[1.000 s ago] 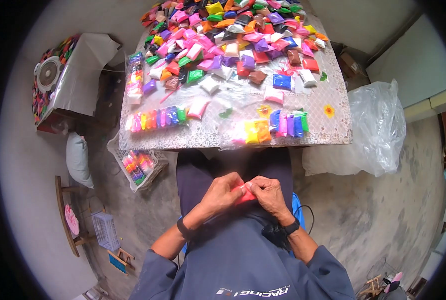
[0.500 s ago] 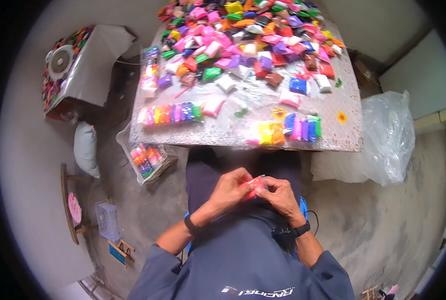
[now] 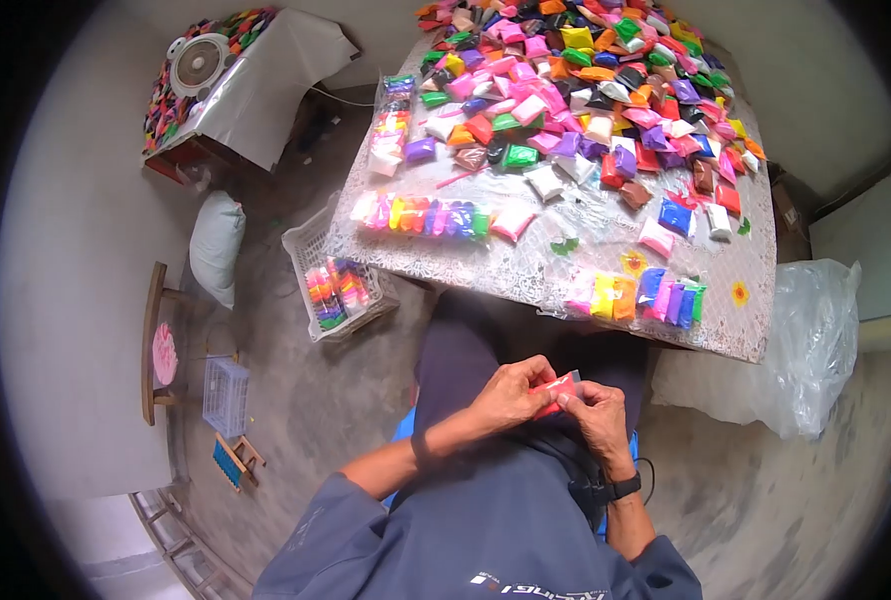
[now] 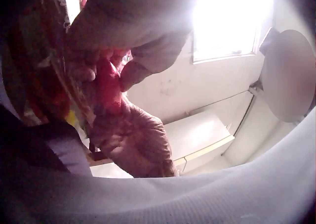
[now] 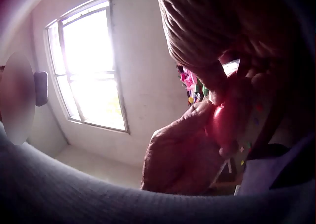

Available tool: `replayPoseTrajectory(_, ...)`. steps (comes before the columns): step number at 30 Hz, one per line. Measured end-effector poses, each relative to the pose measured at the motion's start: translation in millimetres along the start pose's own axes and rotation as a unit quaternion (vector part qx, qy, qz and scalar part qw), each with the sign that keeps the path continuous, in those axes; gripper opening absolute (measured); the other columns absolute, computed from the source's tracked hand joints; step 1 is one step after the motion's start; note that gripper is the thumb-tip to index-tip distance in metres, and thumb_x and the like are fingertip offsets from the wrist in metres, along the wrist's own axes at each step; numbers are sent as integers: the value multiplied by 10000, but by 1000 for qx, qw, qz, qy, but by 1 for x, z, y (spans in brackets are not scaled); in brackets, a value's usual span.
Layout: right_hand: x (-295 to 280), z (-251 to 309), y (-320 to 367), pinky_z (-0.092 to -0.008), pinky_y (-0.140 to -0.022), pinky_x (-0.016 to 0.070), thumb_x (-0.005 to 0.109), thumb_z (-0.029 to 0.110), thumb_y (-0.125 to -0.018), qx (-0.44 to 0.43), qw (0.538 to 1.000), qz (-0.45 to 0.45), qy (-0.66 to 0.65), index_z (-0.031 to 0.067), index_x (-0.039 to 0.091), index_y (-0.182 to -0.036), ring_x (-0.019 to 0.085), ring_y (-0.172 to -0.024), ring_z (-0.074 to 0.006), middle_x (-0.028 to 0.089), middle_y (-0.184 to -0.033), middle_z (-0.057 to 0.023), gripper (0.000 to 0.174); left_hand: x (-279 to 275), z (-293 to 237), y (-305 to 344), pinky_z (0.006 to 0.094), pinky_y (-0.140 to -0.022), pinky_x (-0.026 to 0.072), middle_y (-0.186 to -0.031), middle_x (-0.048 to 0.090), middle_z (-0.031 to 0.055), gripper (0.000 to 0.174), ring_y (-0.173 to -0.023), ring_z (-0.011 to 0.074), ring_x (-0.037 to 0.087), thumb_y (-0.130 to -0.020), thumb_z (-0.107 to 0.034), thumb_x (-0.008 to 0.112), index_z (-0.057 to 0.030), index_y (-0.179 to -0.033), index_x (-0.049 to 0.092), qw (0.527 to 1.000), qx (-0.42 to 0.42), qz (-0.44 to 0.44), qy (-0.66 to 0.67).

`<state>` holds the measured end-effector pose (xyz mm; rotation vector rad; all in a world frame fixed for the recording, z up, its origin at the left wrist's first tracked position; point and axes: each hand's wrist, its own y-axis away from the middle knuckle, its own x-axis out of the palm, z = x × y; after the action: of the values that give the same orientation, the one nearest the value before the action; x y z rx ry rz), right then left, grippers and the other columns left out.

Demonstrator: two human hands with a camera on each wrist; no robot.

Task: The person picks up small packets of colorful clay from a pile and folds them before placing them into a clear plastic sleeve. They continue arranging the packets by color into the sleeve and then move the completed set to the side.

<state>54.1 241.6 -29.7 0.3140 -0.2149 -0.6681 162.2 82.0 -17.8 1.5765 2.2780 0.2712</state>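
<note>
Above the lap in the head view, a small red packet (image 3: 563, 393) with a clear plastic edge is held between both hands. My left hand (image 3: 511, 397) pinches its left side between thumb and curled fingers. On the opposite side, my right hand (image 3: 603, 422) grips the packet, its thumb lying over the front. The left wrist view has the red packet (image 4: 109, 88) between the fingertips of the two hands, in dim light. From the right wrist the same packet (image 5: 221, 119) appears glossy and rounded, partly hidden by fingers.
A lace-covered table (image 3: 526, 275) bears a heap of coloured packets (image 3: 606, 90). Near its front edge lie filled clear bags, one on the left (image 3: 421, 217) and one on the right (image 3: 638, 297). A white basket (image 3: 311, 240) stands left, and a large plastic bag (image 3: 811, 340) right.
The head view has turned, so the table and hands appear farther right and tilted. Between the hands, more of the red packet shows than a second ago; both hands keep hold of it.
</note>
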Motion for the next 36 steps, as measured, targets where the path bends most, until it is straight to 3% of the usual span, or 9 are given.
replayPoseTrajectory(6,3,-8,-1,-223,-658,467,743,56,-881,-16,1000,-15,17,-13,769,-912,593,-711,-43,711,-789,9,80,0,2,-2,332,-719,552,-875,728,123,240,-798,155,681,-920,-187,714,31,-998,651,998,23,2,-53)
replayPoseTrajectory(14,-3,-11,-3,-216,-648,463,719,58,-899,0,1000,-14,-6,-11,752,-896,581,-692,-40,693,-773,21,77,-5,-14,1,339,-733,549,-913,723,123,277,-831,166,684,-858,-127,750,25,-1048,620,998,-22,48,-22)
replayPoseTrajectory(17,-3,-12,-2,-217,-654,467,716,54,-894,-1,1000,-13,-6,-8,751,-898,583,-698,-42,692,-783,20,71,0,-2,-1,331,-672,528,-803,684,122,263,-743,154,647,-815,-83,744,48,-995,604,999,35,17,-6)
replayPoseTrajectory(29,0,-6,-6,-215,-652,447,704,73,-904,9,1000,-12,-1,-14,754,-925,561,-700,-45,667,-772,30,103,-4,12,-4,326,-660,526,-796,683,125,246,-731,157,650,-790,-86,717,52,-969,620,998,4,2,65)
replayPoseTrajectory(36,1,-7,-6,-224,-638,448,701,69,-909,10,1000,-15,-2,-20,764,-964,555,-683,-51,667,-765,24,123,-2,12,-4,337,-664,526,-785,673,132,265,-725,176,652,-794,-103,714,53,-985,618,999,25,-12,31)
